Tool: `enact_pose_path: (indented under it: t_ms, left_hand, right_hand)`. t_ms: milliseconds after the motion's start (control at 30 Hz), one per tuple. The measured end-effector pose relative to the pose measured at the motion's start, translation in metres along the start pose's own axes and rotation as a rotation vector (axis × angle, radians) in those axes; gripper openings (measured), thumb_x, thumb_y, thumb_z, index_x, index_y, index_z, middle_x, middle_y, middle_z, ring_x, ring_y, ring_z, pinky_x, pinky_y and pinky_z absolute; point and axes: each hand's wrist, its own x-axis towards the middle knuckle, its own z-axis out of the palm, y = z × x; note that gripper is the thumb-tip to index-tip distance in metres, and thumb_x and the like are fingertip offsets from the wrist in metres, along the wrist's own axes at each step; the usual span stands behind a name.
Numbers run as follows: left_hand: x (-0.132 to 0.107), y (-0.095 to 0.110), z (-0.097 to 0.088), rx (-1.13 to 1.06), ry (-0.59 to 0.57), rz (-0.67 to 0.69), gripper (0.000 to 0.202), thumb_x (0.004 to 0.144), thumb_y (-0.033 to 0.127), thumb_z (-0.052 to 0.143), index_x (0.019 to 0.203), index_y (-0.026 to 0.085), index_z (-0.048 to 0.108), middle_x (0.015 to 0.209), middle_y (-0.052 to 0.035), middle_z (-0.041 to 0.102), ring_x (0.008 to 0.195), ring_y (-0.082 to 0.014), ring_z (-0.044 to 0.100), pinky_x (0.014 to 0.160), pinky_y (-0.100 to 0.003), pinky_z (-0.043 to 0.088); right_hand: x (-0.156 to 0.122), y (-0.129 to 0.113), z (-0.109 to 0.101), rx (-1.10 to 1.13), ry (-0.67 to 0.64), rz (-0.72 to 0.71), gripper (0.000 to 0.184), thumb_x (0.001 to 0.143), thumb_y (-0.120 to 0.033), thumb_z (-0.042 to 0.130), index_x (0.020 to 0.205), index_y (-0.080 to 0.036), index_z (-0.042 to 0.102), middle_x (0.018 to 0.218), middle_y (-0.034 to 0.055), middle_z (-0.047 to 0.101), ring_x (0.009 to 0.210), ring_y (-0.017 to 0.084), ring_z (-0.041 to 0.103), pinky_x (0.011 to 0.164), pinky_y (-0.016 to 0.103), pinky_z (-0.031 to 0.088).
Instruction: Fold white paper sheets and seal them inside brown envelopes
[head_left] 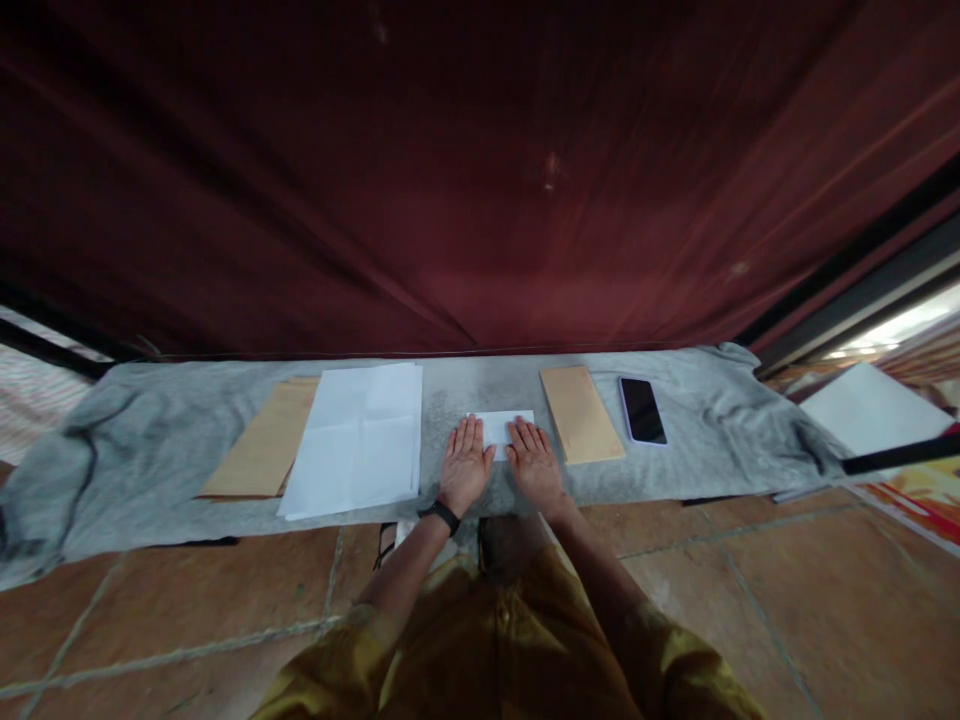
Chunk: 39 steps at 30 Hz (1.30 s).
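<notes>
A small folded white paper (496,428) lies flat on the grey cloth in front of me. My left hand (464,468) rests on its left end, palm down with the fingers stretched out. On the right end lies my right hand (535,466), also flat, fingers extended. Part of the paper is hidden under both hands. To the left is a stack of white paper sheets (356,440) with crease lines, beside brown envelopes (259,440). Right of my right hand sits a narrow stack of brown envelopes (582,413).
A phone with a dark screen (643,410) lies right of the envelopes. The grey cloth (697,440) covers a long narrow table. Behind it hangs a dark red curtain (480,200). A white board (876,408) stands off the right end, near a black bar (900,455).
</notes>
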Motion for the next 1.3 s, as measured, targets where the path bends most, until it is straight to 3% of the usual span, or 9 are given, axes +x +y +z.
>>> enact_pose_path:
  t_ms: [400,500,633,733,1000,1200,1300]
  left_hand:
    - [-0.017,-0.007,0.003,0.028,0.104,-0.076,0.057,0.102,0.034,0.032,0.152,0.006,0.036,0.159,-0.0191,0.04,0.152,-0.0285,0.028,0.123,-0.05,0.025]
    - [-0.023,-0.009,-0.003,0.015,0.123,-0.107,0.053,0.101,0.029,0.035,0.147,0.005,0.044,0.155,-0.0202,0.044,0.148,-0.0303,0.034,0.121,-0.05,0.029]
    - [-0.022,-0.007,-0.014,-0.062,0.133,-0.162,0.041,0.096,0.025,0.045,0.133,0.014,0.059,0.141,-0.0153,0.057,0.132,-0.0288,0.051,0.113,-0.045,0.041]
    - [-0.016,-0.003,-0.023,-0.078,0.108,-0.241,0.035,0.093,0.025,0.052,0.124,0.016,0.065,0.126,-0.0137,0.063,0.118,-0.0278,0.057,0.106,-0.043,0.046]
    - [-0.007,0.001,-0.031,-0.135,-0.029,-0.331,0.027,0.09,0.019,0.056,0.116,0.016,0.066,0.103,-0.0096,0.07,0.104,-0.0242,0.063,0.092,-0.036,0.05]
    - [-0.015,0.009,-0.032,-0.099,0.026,-0.306,0.035,0.091,0.018,0.055,0.125,0.017,0.06,0.112,-0.0109,0.067,0.108,-0.025,0.064,0.093,-0.037,0.052]
    - [-0.021,0.016,-0.024,-0.087,0.114,-0.162,0.035,0.094,0.019,0.049,0.128,0.017,0.059,0.125,-0.0129,0.064,0.12,-0.0255,0.06,0.103,-0.041,0.049]
  right_hand:
    - [-0.014,0.01,0.002,-0.068,0.125,0.133,0.049,0.104,-0.024,0.039,0.149,-0.005,0.044,0.152,0.0218,0.047,0.143,0.029,0.043,0.116,0.049,0.036]
    - [-0.015,0.009,0.003,-0.127,0.142,0.124,0.048,0.104,-0.023,0.038,0.148,-0.003,0.044,0.15,0.0223,0.05,0.141,0.029,0.045,0.115,0.047,0.038]
    - [-0.015,0.009,0.003,-0.166,0.166,0.11,0.048,0.105,-0.023,0.036,0.148,-0.003,0.044,0.151,0.0226,0.049,0.141,0.029,0.045,0.114,0.046,0.04]
    - [-0.015,0.01,0.004,-0.172,0.166,0.105,0.047,0.104,-0.021,0.035,0.147,-0.003,0.045,0.15,0.0227,0.049,0.14,0.029,0.046,0.114,0.046,0.04]
    - [-0.014,0.016,0.005,-0.14,0.164,0.078,0.049,0.101,-0.014,0.034,0.147,-0.004,0.044,0.151,0.0224,0.049,0.141,0.029,0.045,0.114,0.049,0.04]
    - [-0.013,0.011,0.0,-0.051,0.149,0.021,0.051,0.1,-0.013,0.036,0.15,-0.007,0.043,0.156,0.0189,0.044,0.147,0.027,0.037,0.117,0.05,0.038]
    - [-0.01,0.003,-0.003,0.012,0.112,-0.051,0.048,0.102,-0.019,0.036,0.148,-0.01,0.047,0.156,0.0144,0.045,0.147,0.025,0.038,0.119,0.048,0.037]
